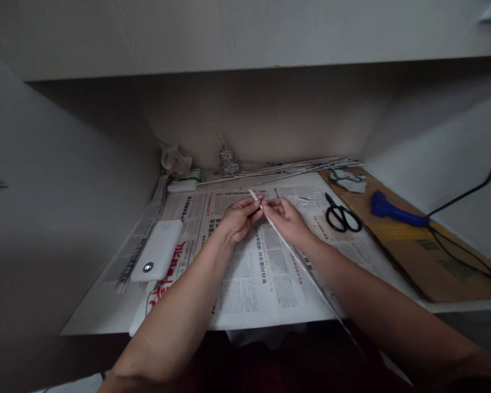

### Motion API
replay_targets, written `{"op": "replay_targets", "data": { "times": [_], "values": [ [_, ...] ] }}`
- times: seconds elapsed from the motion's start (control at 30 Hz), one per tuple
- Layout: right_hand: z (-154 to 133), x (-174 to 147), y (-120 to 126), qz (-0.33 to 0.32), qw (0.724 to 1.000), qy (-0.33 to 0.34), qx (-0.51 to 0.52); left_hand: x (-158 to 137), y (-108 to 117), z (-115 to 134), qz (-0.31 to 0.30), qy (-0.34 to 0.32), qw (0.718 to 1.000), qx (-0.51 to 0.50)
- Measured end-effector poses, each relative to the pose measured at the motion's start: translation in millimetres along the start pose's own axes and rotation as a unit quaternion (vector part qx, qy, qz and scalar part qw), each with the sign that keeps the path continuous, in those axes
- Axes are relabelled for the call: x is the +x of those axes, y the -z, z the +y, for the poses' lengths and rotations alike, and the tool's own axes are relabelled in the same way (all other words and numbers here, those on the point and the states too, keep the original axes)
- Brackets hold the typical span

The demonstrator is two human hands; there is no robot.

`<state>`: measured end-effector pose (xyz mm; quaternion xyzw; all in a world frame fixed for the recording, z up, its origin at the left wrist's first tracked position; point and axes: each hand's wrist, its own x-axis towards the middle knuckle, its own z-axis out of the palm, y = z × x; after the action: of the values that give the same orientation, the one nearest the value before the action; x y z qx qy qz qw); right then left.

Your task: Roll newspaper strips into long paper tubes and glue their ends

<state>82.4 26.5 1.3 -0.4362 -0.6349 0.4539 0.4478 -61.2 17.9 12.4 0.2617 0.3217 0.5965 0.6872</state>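
Note:
A long, thin rolled paper stick slants from over the newspaper down past the table's front edge. Near its upper end my left hand pinches it between thumb and fingers. Close beside, my right hand grips the same stick just below, with the fingertips of both hands almost touching. The white tip pokes out above the fingers. Beneath both hands lies a spread newspaper. Short white paper pieces rest on it behind my right hand, and black-handled scissors lie to the right.
A white power bank lies at left by flat paper strips. Along the back wall are a bundle of paper sticks, a small woven object and a plastic bag. At right, a blue glue gun with black cables rests on cardboard.

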Motion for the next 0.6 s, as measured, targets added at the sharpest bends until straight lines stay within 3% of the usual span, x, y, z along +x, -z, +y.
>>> {"op": "replay_targets", "data": {
  "times": [0.1,0.2,0.4,0.6],
  "values": [
    [1.6,5.1,4.2,0.078,0.990,0.099,-0.060,-0.1,-1.5,-3.9,0.003,0.009,1.000,0.005],
    [-0.6,6.7,8.3,0.073,0.985,0.132,-0.084,-0.9,-2.8,-9.1,-0.021,0.020,0.999,0.015],
    [-0.7,7.7,8.7,0.065,0.985,0.137,-0.085,-3.7,-7.8,-18.6,-0.024,0.034,0.999,0.036],
    [-1.6,8.8,11.0,0.058,0.992,0.097,-0.060,-5.4,-11.3,-23.0,-0.026,0.063,0.996,0.050]
  ]
}}
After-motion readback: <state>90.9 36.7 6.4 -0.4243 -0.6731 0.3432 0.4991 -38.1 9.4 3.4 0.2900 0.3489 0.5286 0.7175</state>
